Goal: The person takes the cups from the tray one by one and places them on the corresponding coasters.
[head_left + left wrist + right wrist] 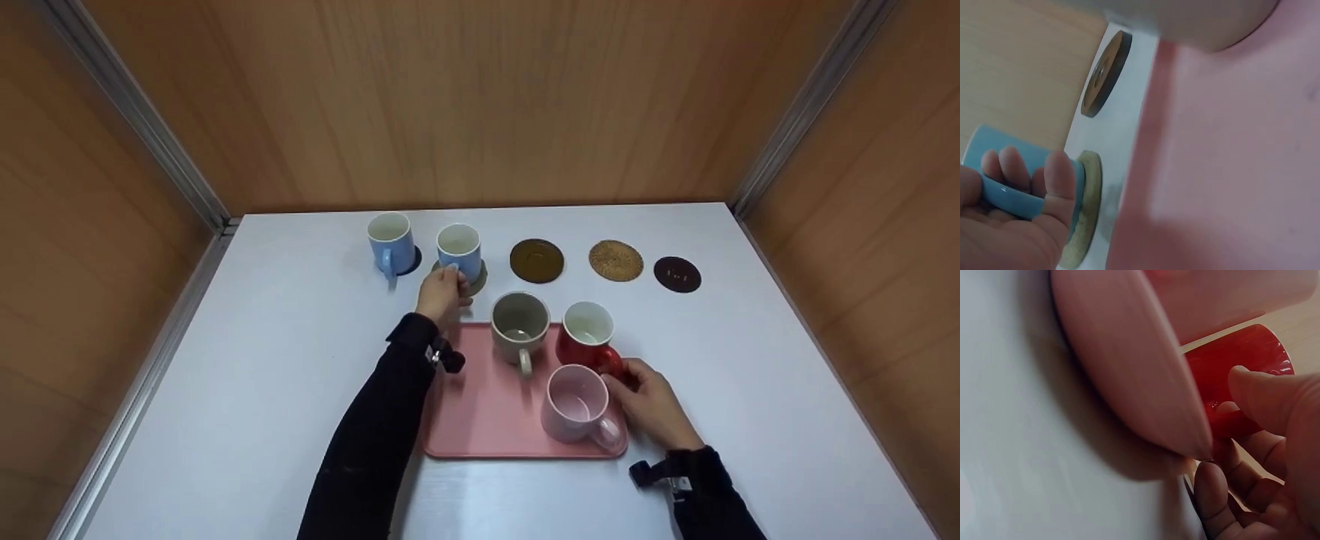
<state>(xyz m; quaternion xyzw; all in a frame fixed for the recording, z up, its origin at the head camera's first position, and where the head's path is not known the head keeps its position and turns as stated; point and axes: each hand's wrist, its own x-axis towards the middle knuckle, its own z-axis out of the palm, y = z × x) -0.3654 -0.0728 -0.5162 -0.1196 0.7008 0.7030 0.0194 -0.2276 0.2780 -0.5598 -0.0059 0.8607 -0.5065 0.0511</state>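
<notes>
Black sleeves (367, 442) cross a smooth white counter (225, 360) walled by wood-grained panels (510, 105). The left hand (442, 292) grips a blue mug (470, 264) by its handle, on a thick round coaster (1093, 188); well apart, the right hand (654, 397) pinches a glossy red mug (573, 351) by its handle, on the pink tray (480, 420).

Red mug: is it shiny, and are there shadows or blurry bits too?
Right wrist: white glints on the red mug, a shadow beside the tray, blurry table; left wrist: a shadow over part of the tray; head: a faint shadow beside the left sleeve.
</notes>
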